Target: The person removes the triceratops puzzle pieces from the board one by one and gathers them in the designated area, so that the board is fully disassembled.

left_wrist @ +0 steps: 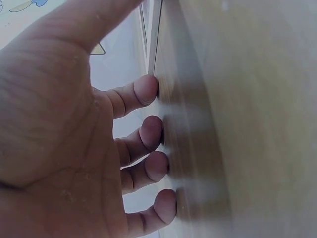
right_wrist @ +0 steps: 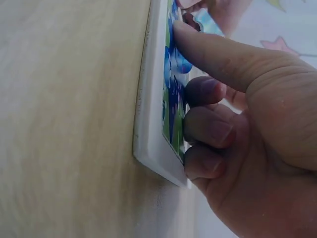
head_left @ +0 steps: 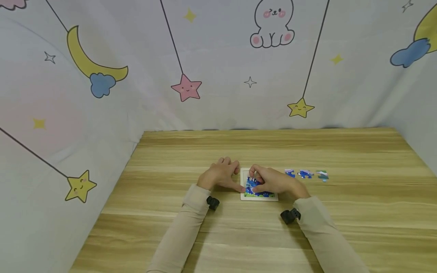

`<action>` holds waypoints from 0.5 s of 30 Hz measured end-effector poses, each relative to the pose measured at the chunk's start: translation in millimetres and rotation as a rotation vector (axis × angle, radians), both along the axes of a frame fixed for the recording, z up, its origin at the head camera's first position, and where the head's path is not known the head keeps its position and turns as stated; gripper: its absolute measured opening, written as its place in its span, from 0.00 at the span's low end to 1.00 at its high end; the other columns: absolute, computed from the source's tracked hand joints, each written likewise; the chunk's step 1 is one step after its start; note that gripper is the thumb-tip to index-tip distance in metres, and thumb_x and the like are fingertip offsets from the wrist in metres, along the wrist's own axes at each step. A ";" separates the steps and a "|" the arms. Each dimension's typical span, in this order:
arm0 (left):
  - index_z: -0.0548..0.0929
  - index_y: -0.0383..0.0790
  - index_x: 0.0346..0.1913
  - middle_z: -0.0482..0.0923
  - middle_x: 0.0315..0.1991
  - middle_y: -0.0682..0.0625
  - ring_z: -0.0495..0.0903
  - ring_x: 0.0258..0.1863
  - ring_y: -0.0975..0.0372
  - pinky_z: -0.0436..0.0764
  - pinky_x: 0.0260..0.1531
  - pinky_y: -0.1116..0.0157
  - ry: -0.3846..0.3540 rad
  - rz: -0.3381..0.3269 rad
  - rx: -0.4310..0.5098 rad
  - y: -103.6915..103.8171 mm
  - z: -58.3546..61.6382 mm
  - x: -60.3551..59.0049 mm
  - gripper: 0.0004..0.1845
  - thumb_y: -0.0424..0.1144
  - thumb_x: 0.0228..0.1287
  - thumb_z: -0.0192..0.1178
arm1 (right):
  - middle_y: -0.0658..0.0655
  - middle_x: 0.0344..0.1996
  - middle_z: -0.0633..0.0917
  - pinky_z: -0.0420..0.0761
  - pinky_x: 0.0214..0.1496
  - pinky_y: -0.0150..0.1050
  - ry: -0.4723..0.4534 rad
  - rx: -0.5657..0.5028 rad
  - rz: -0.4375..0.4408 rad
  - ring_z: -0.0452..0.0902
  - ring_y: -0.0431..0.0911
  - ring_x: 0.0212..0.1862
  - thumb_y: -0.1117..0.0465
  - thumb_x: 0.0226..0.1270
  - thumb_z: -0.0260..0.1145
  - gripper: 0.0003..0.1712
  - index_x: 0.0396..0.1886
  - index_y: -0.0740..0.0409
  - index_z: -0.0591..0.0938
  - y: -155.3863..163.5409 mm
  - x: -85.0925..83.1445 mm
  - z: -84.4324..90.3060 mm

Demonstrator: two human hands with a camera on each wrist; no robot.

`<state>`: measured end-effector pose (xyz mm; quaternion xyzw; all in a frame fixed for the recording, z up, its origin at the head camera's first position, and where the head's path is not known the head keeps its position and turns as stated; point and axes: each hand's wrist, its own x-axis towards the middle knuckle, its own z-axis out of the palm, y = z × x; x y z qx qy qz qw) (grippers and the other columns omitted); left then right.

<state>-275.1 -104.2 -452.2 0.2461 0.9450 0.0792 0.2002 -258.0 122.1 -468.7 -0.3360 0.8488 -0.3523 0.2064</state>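
Note:
A small puzzle tray [head_left: 243, 197] with a white frame and a blue and green picture lies on the wooden table. My right hand [head_left: 257, 178] is over it. Its forefinger [right_wrist: 208, 54] lies along the picture and, with the thumb, pinches a light blue puzzle piece [right_wrist: 207, 25] at the tray's far part. The other fingers are curled against the picture [right_wrist: 173, 124]. My left hand [head_left: 226, 171] rests on the table just left of the tray. Its bent fingertips [left_wrist: 151, 134] touch the wood and its thumb reaches the tray's edge [left_wrist: 152, 39]. It holds nothing.
Three loose puzzle pieces [head_left: 305, 174] lie in a row on the table to the right of the tray. A printed cloth backdrop [head_left: 218, 76] closes off the back and both sides of the wooden table [head_left: 239, 235].

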 end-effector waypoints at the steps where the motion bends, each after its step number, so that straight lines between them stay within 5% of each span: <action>1: 0.69 0.50 0.44 0.62 0.40 0.51 0.62 0.41 0.58 0.62 0.37 0.61 0.000 0.001 0.002 0.0 0.0 -0.1 0.33 0.69 0.49 0.70 | 0.49 0.25 0.68 0.64 0.34 0.35 -0.003 -0.010 -0.001 0.62 0.40 0.26 0.64 0.69 0.68 0.16 0.48 0.59 0.69 0.3 -0.2 -0.1; 15: 0.69 0.50 0.44 0.62 0.41 0.50 0.61 0.41 0.57 0.63 0.39 0.60 -0.018 0.013 0.029 0.3 -1.8 -0.9 0.34 0.69 0.47 0.72 | 0.51 0.33 0.75 0.70 0.39 0.38 -0.090 -0.127 0.006 0.71 0.46 0.36 0.62 0.75 0.62 0.04 0.40 0.56 0.74 12.4 -6.2 1.0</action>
